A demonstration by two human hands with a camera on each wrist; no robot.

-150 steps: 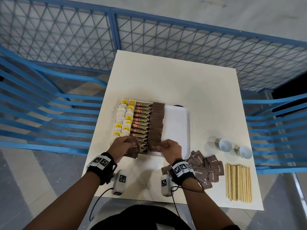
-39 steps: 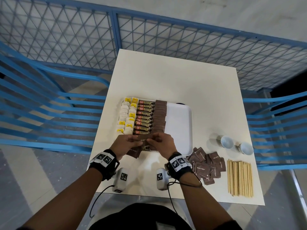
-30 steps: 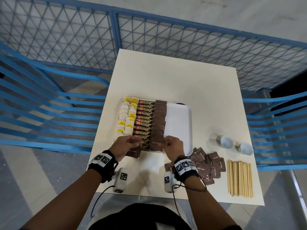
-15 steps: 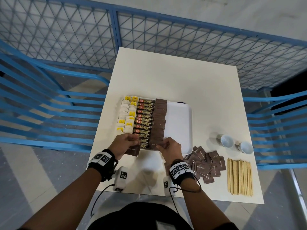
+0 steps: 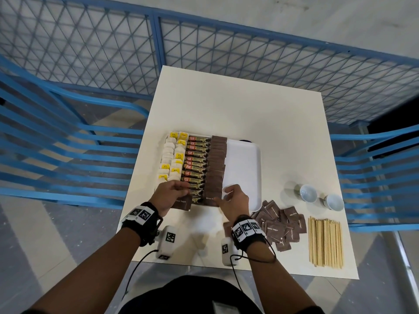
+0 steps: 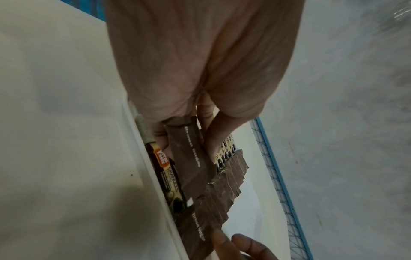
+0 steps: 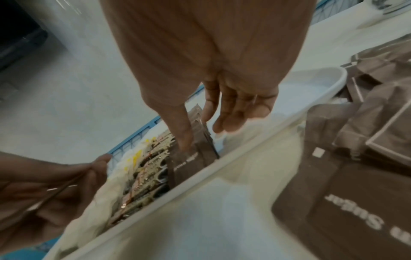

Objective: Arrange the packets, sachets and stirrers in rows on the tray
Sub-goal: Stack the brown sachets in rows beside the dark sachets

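Your left hand (image 5: 170,193) pinches a small stack of brown sugar sachets (image 6: 190,158) between thumb and fingers, over the tray's (image 5: 246,168) near-left corner. Your right hand (image 5: 235,198) has loosely spread fingers, thumb tip pressing the nearest sachet in the brown row (image 5: 216,164). Loose sachet pile (image 5: 280,225) and stirrers (image 5: 325,242) lie on the table right of the tray.

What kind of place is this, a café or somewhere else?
Probably a café-style seating spot: a small white table flanked by blue slatted chairs, with a tray of coffee sachets, two cups and wooden stirrers.
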